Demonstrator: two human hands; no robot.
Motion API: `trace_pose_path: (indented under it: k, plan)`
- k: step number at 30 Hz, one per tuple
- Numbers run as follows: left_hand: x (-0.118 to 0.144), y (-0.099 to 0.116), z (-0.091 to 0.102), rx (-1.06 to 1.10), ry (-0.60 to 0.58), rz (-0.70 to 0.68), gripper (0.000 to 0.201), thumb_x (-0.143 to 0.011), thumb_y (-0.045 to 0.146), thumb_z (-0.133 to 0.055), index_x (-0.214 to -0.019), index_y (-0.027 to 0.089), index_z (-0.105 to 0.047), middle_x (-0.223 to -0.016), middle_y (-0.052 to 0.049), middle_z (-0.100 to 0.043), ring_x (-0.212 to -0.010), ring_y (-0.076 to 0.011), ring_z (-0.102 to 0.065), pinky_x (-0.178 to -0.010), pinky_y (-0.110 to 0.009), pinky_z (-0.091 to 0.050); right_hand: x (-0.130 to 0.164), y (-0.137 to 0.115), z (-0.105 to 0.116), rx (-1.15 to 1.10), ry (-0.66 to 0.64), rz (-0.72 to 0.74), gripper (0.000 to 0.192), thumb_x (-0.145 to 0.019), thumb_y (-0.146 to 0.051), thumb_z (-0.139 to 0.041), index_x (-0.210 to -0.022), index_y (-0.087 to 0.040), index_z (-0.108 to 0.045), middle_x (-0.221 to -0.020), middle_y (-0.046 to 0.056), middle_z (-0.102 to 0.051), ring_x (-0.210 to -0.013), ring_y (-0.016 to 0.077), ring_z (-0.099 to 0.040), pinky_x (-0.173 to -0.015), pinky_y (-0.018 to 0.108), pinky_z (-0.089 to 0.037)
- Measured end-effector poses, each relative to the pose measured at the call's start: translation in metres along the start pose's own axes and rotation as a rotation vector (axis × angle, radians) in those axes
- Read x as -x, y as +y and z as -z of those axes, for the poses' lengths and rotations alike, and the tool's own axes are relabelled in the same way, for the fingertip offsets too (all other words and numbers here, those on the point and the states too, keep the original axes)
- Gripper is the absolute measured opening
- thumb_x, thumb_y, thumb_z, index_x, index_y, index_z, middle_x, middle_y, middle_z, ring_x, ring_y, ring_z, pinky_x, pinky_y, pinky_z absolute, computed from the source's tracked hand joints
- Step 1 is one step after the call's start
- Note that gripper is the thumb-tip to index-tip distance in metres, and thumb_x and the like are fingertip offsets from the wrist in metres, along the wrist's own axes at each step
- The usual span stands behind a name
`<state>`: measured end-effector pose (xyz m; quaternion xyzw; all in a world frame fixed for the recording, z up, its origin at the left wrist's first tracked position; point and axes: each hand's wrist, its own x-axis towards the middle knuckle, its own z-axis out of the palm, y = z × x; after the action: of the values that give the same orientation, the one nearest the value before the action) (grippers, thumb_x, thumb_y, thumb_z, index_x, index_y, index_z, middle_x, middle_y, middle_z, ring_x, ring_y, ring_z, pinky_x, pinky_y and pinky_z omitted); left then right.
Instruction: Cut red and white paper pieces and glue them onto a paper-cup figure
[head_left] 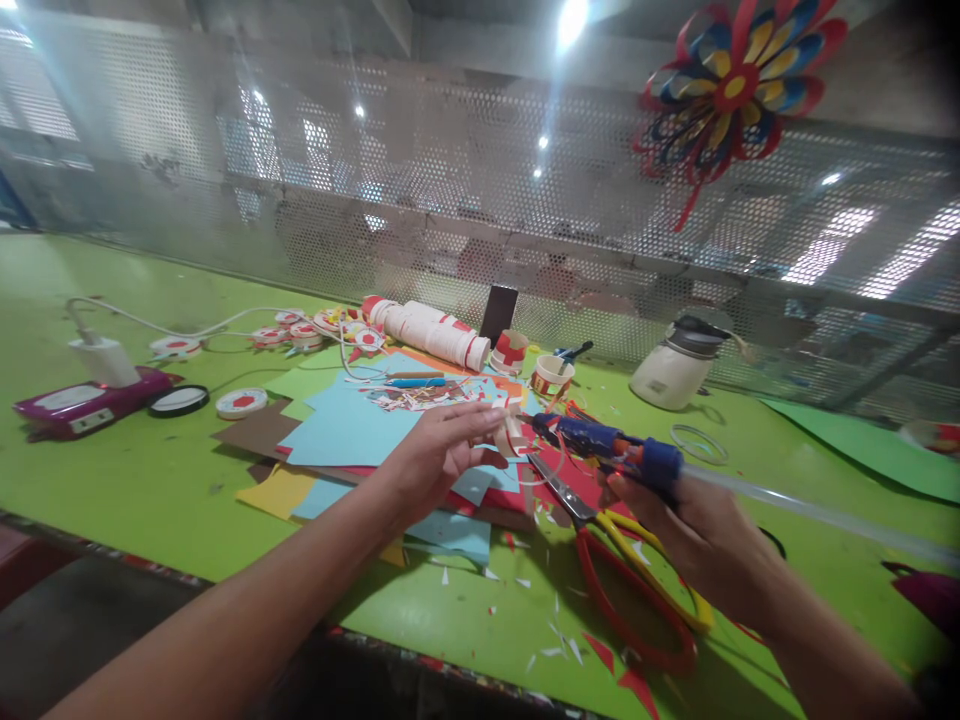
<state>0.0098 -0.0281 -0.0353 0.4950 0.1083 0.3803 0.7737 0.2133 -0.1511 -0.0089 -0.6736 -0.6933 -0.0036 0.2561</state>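
My right hand (697, 535) grips a blue glue gun (615, 452) with a clear glue stick trailing to the right. Its nozzle points left at a small white and red paper piece (512, 436), which my left hand (439, 455) pinches between thumb and fingers above the green table (150, 470). Scissors with red and yellow handles (622, 575) lie on the table just below my right hand. Sheets of coloured paper (352, 425) lie spread under my left hand.
A stack of paper cups (427, 332) lies on its side at the back, with two upright cups (551, 377) near it. A white jug (675, 368) stands at right, a pink device (82, 400) with a white cable at left. A paper flower (731, 85) hangs on the mesh wall.
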Motion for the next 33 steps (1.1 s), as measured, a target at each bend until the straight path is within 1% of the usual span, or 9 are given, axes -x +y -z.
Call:
trace_pose_path:
  k: [5, 9, 13, 18, 25, 29, 33]
  plan:
    - [0.0001, 0.0000, 0.0001, -0.014, 0.002, -0.010, 0.021, -0.080, 0.024, -0.059, -0.091, 0.009, -0.069, -0.085, -0.009, -0.061, -0.073, -0.0120, -0.055, -0.066, -0.025, -0.046, 0.0004, -0.0018, 0.0008, 0.009, 0.020, -0.002, 0.042, -0.087, -0.048, -0.038, -0.064, -0.019, -0.058, -0.053, 0.001, -0.053, -0.050, 0.0147, -0.046, -0.044, 0.025, -0.038]
    - [-0.0007, -0.0011, 0.0010, 0.002, -0.017, -0.002, 0.018, -0.081, 0.023, -0.058, -0.086, 0.009, -0.069, -0.082, -0.008, -0.061, -0.073, -0.0126, -0.055, -0.066, -0.026, -0.047, 0.0010, -0.0020, 0.0000, -0.013, 0.016, -0.028, 0.041, -0.086, -0.048, -0.039, -0.067, -0.018, -0.060, -0.059, 0.002, -0.059, -0.052, 0.0158, -0.049, -0.045, 0.026, -0.039]
    - [-0.0015, -0.0022, 0.0018, 0.026, -0.024, 0.005, 0.018, -0.081, 0.023, -0.057, -0.082, 0.009, -0.068, -0.079, -0.008, -0.060, -0.071, -0.0129, -0.056, -0.068, -0.027, -0.047, 0.0010, -0.0031, 0.0000, -0.002, 0.012, -0.014, 0.041, -0.086, -0.046, -0.039, -0.064, -0.019, -0.059, -0.056, 0.001, -0.057, -0.051, 0.0149, -0.047, -0.045, 0.025, -0.038]
    - [-0.0011, -0.0025, 0.0019, 0.009, -0.019, 0.013, 0.022, -0.081, 0.026, -0.057, -0.089, 0.008, -0.068, -0.084, -0.010, -0.061, -0.074, -0.0145, -0.056, -0.068, -0.029, -0.047, 0.0020, -0.0041, 0.0018, -0.004, 0.008, -0.007, 0.040, -0.087, -0.046, -0.038, -0.067, -0.019, -0.060, -0.057, 0.001, -0.056, -0.051, 0.0151, -0.047, -0.045, 0.025, -0.039]
    - [-0.0003, -0.0014, 0.0011, -0.006, -0.016, 0.011, 0.021, -0.080, 0.026, -0.058, -0.088, 0.009, -0.068, -0.085, -0.010, -0.061, -0.074, -0.0146, -0.055, -0.068, -0.029, -0.047, 0.0030, -0.0031, 0.0030, 0.006, -0.015, 0.008, 0.038, -0.088, -0.045, -0.037, -0.072, -0.018, -0.060, -0.061, 0.002, -0.058, -0.056, 0.0157, -0.049, -0.049, 0.025, -0.040]
    - [0.0003, -0.0012, 0.0003, -0.011, -0.007, 0.008, 0.021, -0.079, 0.026, -0.059, -0.088, 0.009, -0.068, -0.086, -0.010, -0.062, -0.074, -0.0143, -0.056, -0.068, -0.028, -0.047, 0.0031, -0.0042, 0.0026, 0.004, -0.012, 0.025, 0.037, -0.088, -0.043, -0.038, -0.068, -0.019, -0.058, -0.057, 0.001, -0.055, -0.052, 0.0145, -0.047, -0.046, 0.025, -0.038]
    - [0.0004, -0.0018, 0.0004, -0.021, -0.008, 0.001, 0.020, -0.079, 0.026, -0.059, -0.087, 0.010, -0.069, -0.085, -0.010, -0.063, -0.074, -0.0142, -0.056, -0.067, -0.028, -0.048, 0.0023, -0.0052, 0.0023, 0.015, -0.003, 0.020, 0.037, -0.088, -0.043, -0.038, -0.070, -0.019, -0.060, -0.052, 0.000, -0.051, -0.048, 0.0143, -0.044, -0.045, 0.025, -0.037]
